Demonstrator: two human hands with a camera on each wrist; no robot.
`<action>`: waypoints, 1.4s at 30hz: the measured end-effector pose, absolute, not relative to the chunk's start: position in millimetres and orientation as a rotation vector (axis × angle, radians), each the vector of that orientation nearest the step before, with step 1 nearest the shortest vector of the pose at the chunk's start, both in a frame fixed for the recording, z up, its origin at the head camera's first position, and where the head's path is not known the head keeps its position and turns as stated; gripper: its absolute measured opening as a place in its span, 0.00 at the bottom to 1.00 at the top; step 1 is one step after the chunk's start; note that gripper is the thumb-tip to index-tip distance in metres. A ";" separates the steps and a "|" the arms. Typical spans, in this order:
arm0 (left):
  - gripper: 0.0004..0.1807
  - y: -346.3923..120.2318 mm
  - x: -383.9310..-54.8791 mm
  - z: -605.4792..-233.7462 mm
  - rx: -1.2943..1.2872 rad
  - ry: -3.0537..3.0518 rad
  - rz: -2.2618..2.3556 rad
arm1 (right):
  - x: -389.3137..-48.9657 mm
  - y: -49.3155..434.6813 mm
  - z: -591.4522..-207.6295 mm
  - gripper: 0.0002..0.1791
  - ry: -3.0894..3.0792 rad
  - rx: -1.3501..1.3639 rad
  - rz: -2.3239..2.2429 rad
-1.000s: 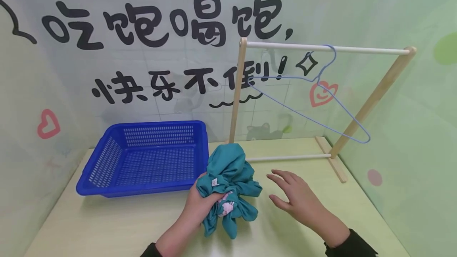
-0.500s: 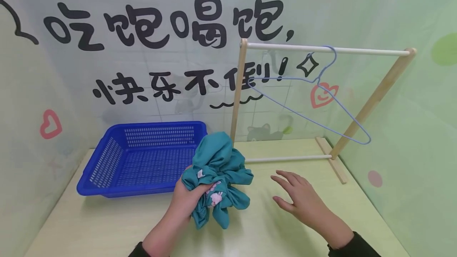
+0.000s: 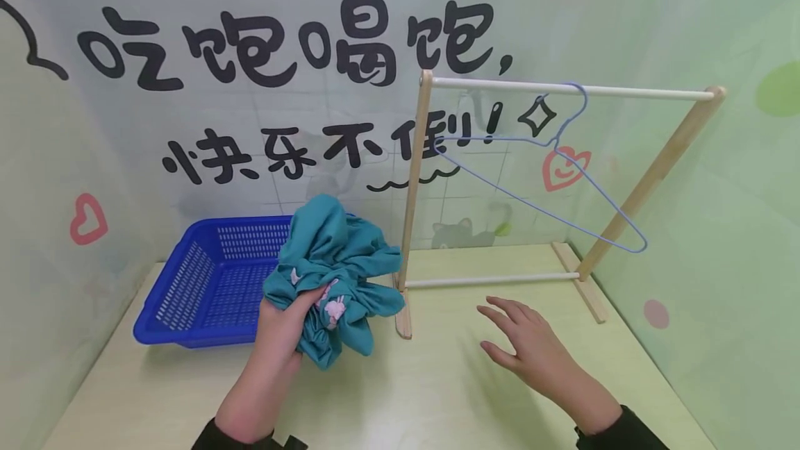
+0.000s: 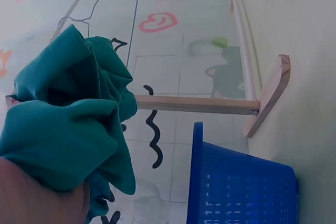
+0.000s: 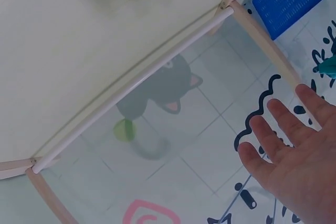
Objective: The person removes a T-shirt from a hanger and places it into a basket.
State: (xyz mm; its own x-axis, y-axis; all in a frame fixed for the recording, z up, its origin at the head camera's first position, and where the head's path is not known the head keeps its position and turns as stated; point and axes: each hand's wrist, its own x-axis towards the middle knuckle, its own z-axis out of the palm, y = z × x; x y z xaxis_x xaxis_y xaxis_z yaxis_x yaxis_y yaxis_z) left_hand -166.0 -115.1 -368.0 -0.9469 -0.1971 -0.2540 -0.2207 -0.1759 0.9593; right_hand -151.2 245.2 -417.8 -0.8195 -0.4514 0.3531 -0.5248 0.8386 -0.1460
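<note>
My left hand [image 3: 278, 328] grips a bunched teal garment [image 3: 340, 248] with pink and white rabbit prints, thumb across its front. The bundle overlaps the right part of the blue plastic basket [image 3: 181, 290] in the head view. In the left wrist view the cloth [image 4: 68, 124] hangs in loose folds over the palm. My right hand [image 3: 528, 349] is held over the table, fingers spread and holding nothing. In the right wrist view that hand [image 5: 299, 156] shows its separated fingers.
A wooden rack with a white top rod [image 3: 500, 84] stands behind the right hand. One blue wire hanger [image 3: 509, 189] hangs from the rod. The rack's left foot [image 3: 403, 318] rests on the pale table [image 3: 437, 394], right of the basket. Printed walls enclose the back and sides.
My left hand has carried the teal garment left and upward, from before the rack's left post to in front of the basket. The right hand has barely moved.
</note>
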 end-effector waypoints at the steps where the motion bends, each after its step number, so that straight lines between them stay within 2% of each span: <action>1: 0.38 -117.1 -167.3 -366.6 -0.521 1.973 2.380 | -151.0 245.5 -417.9 0.29 -2.714 0.738 0.341; 5: 0.40 -123.2 -171.8 -363.2 -0.571 1.894 2.508 | -150.6 246.4 -418.5 0.29 -2.720 0.732 0.343; 14: 0.34 -128.6 -181.7 -365.3 -0.639 1.718 2.773 | -150.8 248.1 -420.2 0.29 -2.719 0.724 0.359; 23: 0.33 -134.4 -191.9 -370.4 -0.674 1.635 2.954 | -150.0 250.8 -421.0 0.29 -2.716 0.719 0.354; 33: 0.31 -139.7 -202.7 -376.8 -0.771 1.587 2.982 | -150.6 252.0 -420.1 0.29 -2.698 0.728 0.344; 42: 0.33 -143.0 -205.8 -382.8 -0.759 1.588 3.016 | -149.0 253.5 -420.0 0.29 -2.717 0.706 0.340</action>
State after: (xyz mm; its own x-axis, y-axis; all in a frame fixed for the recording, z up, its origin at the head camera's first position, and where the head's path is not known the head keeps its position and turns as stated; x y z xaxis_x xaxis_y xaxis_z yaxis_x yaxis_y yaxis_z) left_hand -205.8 -143.0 -382.8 -0.8476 -0.4882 -0.2078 0.1048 -0.5380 0.8364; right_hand -149.0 253.5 -420.0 -0.8296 -0.4306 0.3555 -0.5050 0.8503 -0.1484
